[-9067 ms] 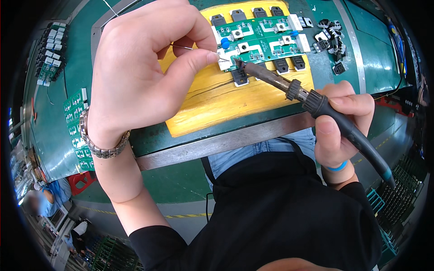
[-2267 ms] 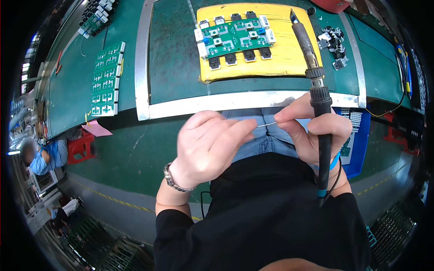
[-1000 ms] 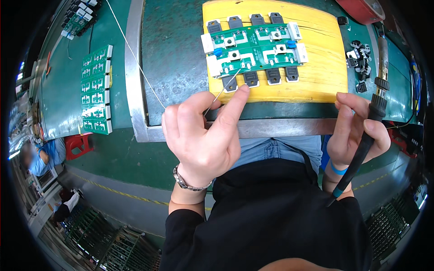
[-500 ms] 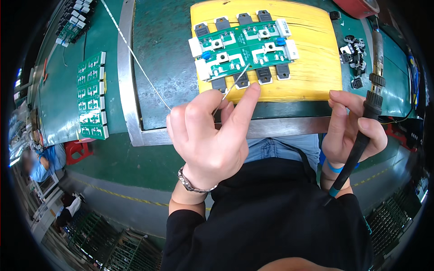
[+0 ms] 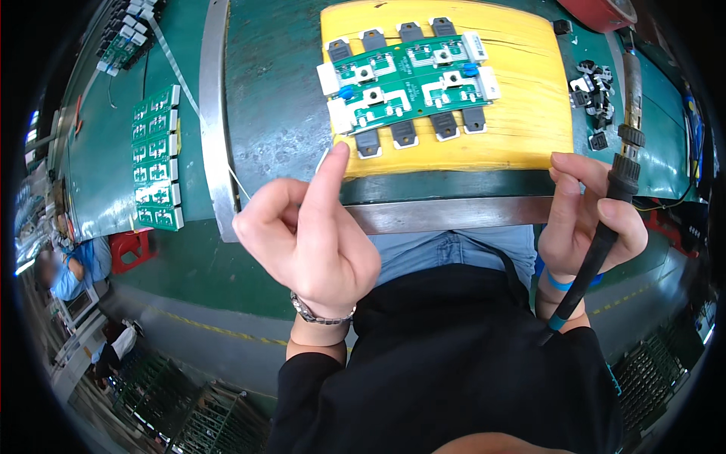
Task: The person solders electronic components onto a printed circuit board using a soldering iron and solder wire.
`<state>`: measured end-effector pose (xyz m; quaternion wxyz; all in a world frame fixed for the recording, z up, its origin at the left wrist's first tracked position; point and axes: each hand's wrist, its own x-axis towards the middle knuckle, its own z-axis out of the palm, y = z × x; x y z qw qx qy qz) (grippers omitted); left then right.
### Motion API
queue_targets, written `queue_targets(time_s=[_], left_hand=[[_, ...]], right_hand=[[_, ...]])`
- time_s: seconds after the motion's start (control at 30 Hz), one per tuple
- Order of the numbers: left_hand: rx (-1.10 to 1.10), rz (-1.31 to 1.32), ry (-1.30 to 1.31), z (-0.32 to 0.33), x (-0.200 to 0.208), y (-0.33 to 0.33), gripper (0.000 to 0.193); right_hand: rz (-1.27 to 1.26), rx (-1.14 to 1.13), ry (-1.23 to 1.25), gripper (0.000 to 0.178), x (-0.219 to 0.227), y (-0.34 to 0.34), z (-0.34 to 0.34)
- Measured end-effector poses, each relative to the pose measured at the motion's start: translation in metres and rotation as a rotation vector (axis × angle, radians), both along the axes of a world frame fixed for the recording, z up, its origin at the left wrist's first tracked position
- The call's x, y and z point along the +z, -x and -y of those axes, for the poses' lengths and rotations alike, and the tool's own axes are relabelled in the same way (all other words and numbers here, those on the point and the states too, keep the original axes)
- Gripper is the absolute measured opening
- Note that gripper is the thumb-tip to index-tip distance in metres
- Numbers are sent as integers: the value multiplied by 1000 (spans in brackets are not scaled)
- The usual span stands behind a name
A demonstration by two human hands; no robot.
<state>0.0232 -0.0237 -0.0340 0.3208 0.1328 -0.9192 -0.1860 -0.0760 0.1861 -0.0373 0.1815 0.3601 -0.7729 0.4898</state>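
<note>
Apart, the left hand is holding thin silvery wire, the right hand a black-handled soldering iron; a rectangular green circuit board is lying beyond, between them. Steady gripping is aiding accuracy.

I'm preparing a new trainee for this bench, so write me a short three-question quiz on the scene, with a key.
1. Multiple choice: under the green rectangular circuit board lies a broad flat slab. Which colour is it?
A. Red
B. Yellow
C. Blue

2. Count: how many flat dark components stick out along the board's edge nearest the person?

3. True or false: the black-handled soldering iron, in the grip of the right hand, is touching the board.

Key:
1. B, yellow.
2. Four.
3. False; its metal end is up to the right of the slab, apart from the board.
</note>
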Motion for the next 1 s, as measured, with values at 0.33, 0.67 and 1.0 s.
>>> queue_targets(time_s=[0.33, 0.67, 1.0], left_hand=[[-19, -49, 46, 2, -14, 1, 47], [-151, 30, 40, -17, 2, 4, 42], [-163, 8, 244, -23, -9, 20, 53]], right_hand=[[8, 67, 4, 31, -1, 2, 5], [66, 314, -230, 32, 17, 4, 22], [77, 220, -62, 28, -10, 5, 25]])
